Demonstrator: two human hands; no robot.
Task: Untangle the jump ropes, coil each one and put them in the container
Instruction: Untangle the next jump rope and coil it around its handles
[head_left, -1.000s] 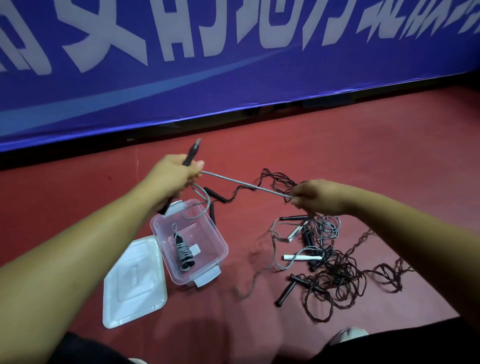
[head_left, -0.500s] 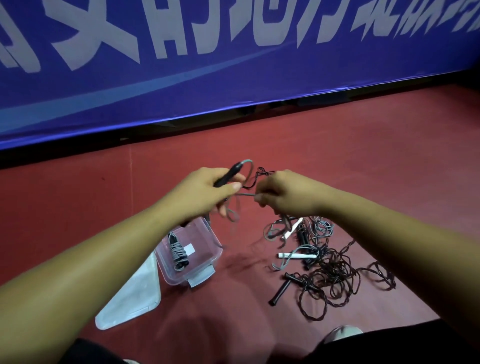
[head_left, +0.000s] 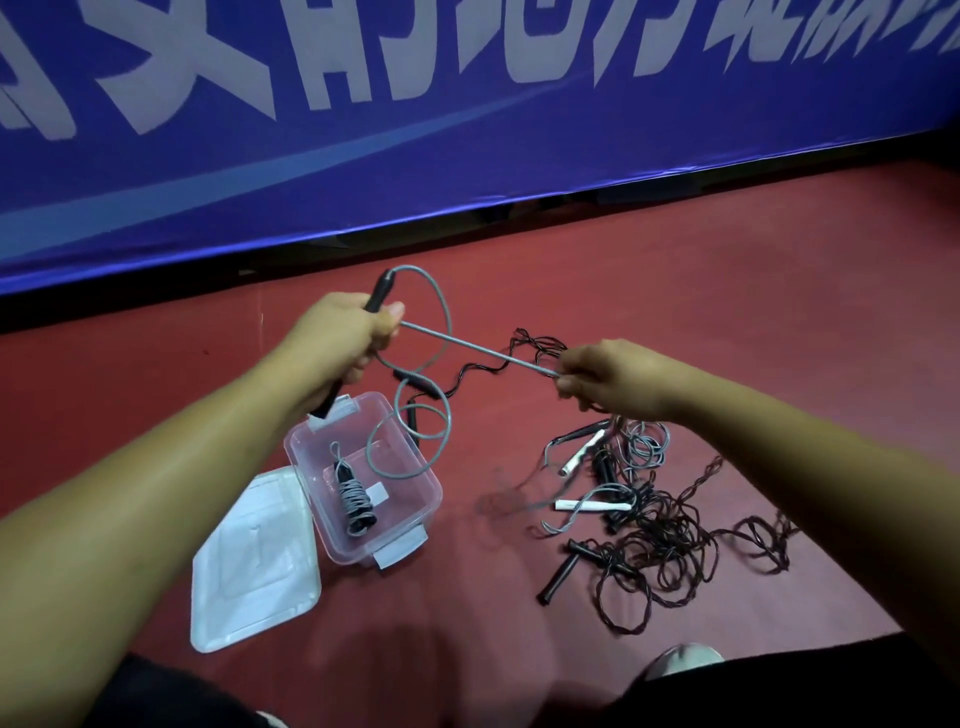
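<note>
We see the blue banner with pale lettering filling the top of the view, from nine through twelve to three o'clock. Below it the red floor takes up the rest.

At seven o'clock from the view's centre lies the white lid, flat on the floor and touching the clear container, which stands open at its one o'clock. At four o'clock from the centre sprawls the tangle of dark ropes, black handles and white handles mixed through it.

Our left hand, at eleven o'clock from the container, has its fingers curled tight round a black handle, thumb pressed on top. Our right hand, at two o'clock from the container and above the tangle, pinches the grey rope between thumb and fingertips, the other fingers folded in. The rope runs taut between the two hands; its slack loops from the handle tip and hangs over the container's far rim.

Inside the container one coiled rope lies on the bottom, wound round its handles.
</note>
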